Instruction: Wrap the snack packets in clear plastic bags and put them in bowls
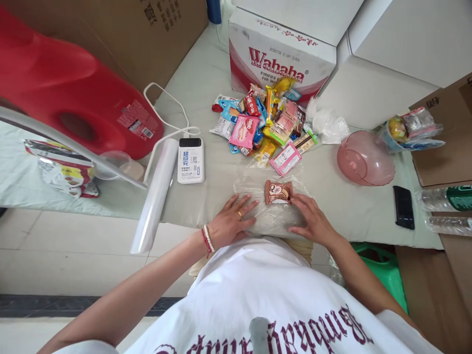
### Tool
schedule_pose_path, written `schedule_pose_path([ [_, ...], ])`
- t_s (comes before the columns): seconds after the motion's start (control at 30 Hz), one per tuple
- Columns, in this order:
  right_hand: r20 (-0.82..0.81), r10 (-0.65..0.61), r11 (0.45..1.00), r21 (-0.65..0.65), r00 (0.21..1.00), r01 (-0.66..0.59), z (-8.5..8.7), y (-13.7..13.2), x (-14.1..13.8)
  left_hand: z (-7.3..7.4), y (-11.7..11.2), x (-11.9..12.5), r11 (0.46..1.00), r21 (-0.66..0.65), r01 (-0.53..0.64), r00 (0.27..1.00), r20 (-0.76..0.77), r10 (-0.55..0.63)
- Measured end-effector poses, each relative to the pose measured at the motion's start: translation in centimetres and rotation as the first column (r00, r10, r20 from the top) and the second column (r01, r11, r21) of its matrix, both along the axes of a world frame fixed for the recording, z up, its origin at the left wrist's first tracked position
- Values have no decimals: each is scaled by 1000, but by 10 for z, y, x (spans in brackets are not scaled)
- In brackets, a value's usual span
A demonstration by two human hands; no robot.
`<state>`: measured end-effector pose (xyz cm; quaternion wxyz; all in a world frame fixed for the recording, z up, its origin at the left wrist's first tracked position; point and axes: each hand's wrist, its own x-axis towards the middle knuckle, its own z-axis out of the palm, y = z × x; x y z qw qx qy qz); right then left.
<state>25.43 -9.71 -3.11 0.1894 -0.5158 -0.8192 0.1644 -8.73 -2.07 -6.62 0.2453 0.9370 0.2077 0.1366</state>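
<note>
A small brown wrapped snack lies on a sheet of clear plastic film at the near edge of the table. My left hand rests flat on the film's left side, fingers spread, with a ring and a beaded bracelet showing. On the other side, my right hand has its fingers apart, the fingertips at the right end of the snack. Whether they touch the wrapper I cannot tell. Beyond the film is a heap of colourful packaged snacks.
Left of the film are a roll of clear film, a white power bank with a cable, and a large red jug. A Wahaha carton stands behind the snacks. To the right are a pink bowl and a black phone.
</note>
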Motion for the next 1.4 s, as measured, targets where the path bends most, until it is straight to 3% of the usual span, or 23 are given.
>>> schedule_pose_path([
  [0.17, -65, -114, 993, -24, 991, 113, -12, -42, 5, 7, -9, -7, 993, -110, -32, 993, 108, 44],
  [0.27, -138, -99, 990, -114, 986, 83, 4, -41, 2, 14, -7, -8, 968, -234, -89, 974, 184, 134],
  [0.33, -163, -131, 978, -181, 978, 101, 18, -26, 2, 17, 4, -1, 936, -298, -189, 947, 196, 254],
  [0.43, -149, -293, 938, -236, 944, 254, 31, 14, 7, 17, 36, 19, 841, -313, -442, 860, 120, 496],
  [0.5, -109, -380, 901, -268, 918, 341, 29, 46, 11, 17, 60, 32, 743, -268, -613, 759, 61, 648],
  [0.57, -47, -420, 874, -290, 906, 390, 22, 74, 13, 20, 74, 39, 642, -203, -739, 637, 100, 765],
  [0.67, 9, -456, 848, -297, 890, 438, 14, 96, 12, 34, 64, 36, 527, -61, -848, 481, 332, 812],
  [0.73, -28, -498, 831, -300, 867, 468, 16, 94, 11, 47, 42, 31, 477, 79, -875, 442, 529, 724],
  [0.77, -62, -508, 828, -311, 859, 467, 20, 89, 10, 53, 30, 29, 482, 155, -862, 465, 617, 634],
  [0.8, -98, -499, 832, -333, 861, 444, 24, 83, 10, 57, 19, 30, 522, 222, -824, 520, 663, 539],
  [0.9, -139, -335, 864, -440, 932, 245, 37, 62, 9, 63, -3, 40, 702, 344, -624, 701, 642, 310],
  [1.0, -115, -257, 866, -468, 959, 176, 37, 52, 8, 57, -3, 58, 815, 317, -485, 785, 568, 246],
  [1.17, -233, -500, 810, -467, 834, 355, 18, 68, 7, 37, 16, 86, 823, 236, -516, 830, 376, 412],
  [1.3, -161, -392, 800, -546, 906, 249, 9, 86, -1, 25, 26, 95, 864, 233, -446, 895, 115, 431],
  [1.4, -174, -311, 771, -621, 934, 141, 8, 89, -6, 17, 24, 86, 880, 245, -407, 913, 104, 394],
])
